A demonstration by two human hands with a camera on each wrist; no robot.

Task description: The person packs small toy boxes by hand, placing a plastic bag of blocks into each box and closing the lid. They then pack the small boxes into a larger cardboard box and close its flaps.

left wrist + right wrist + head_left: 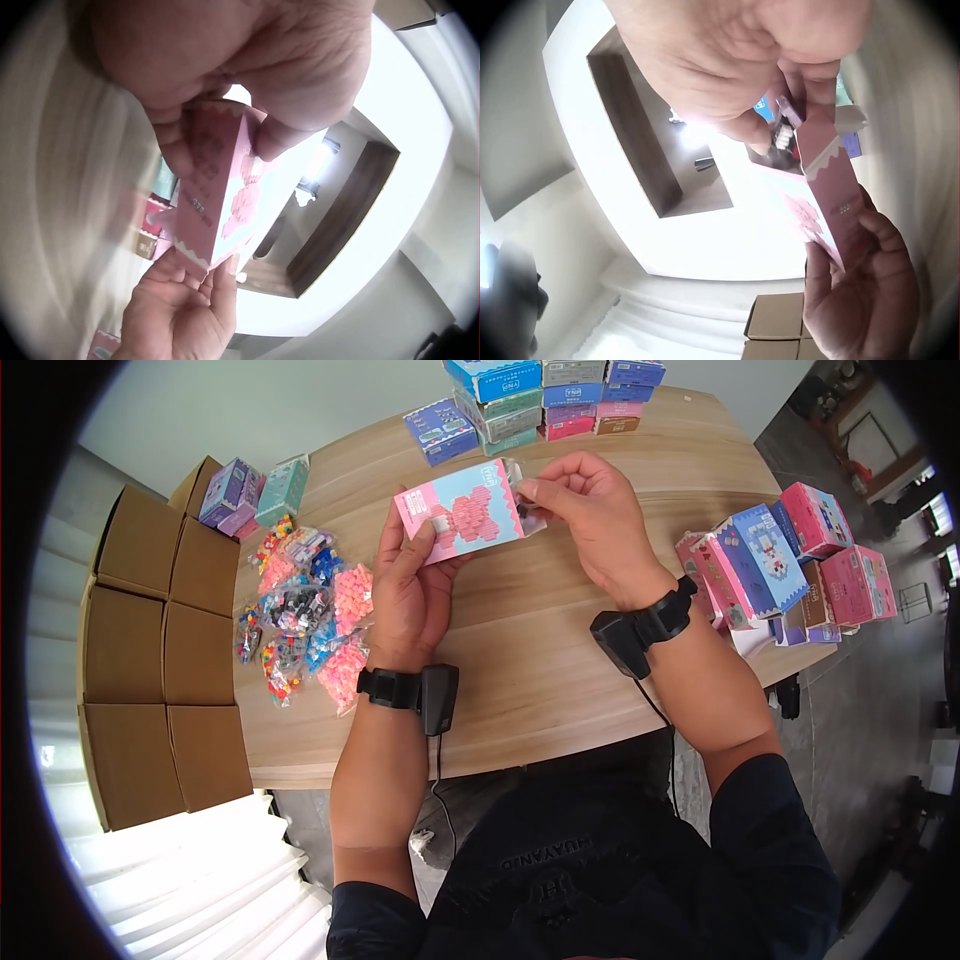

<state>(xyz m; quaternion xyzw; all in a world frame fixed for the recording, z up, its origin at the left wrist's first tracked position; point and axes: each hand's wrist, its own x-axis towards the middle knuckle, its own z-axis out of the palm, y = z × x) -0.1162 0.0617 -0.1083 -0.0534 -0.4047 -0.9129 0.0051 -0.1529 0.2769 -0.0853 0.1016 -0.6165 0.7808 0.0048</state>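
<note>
My left hand (pixel 408 595) grips a pink and light-blue cardboard box (pixel 465 510) by its near end, thumb on the front face with its pink brick figure. The far end of the box is open, a torn-edged flap (pixel 850 118) sticking out beside it. At that opening, my right hand (pixel 600 525) pinches a clear bag of small dark and white bricks (pixel 784 139) between thumb and fingers. Most of the bag is hidden inside the box.
Clear bags of coloured bricks (pixel 300 605) lie left of the hands. Brown cartons (pixel 125 650) stand at the left edge. Stacked small boxes (pixel 500 415) stand at the back, more boxes (pixel 765 565) at the right. Two small boxes (pixel 230 490) sit at the back left of the wooden table (pixel 520 680).
</note>
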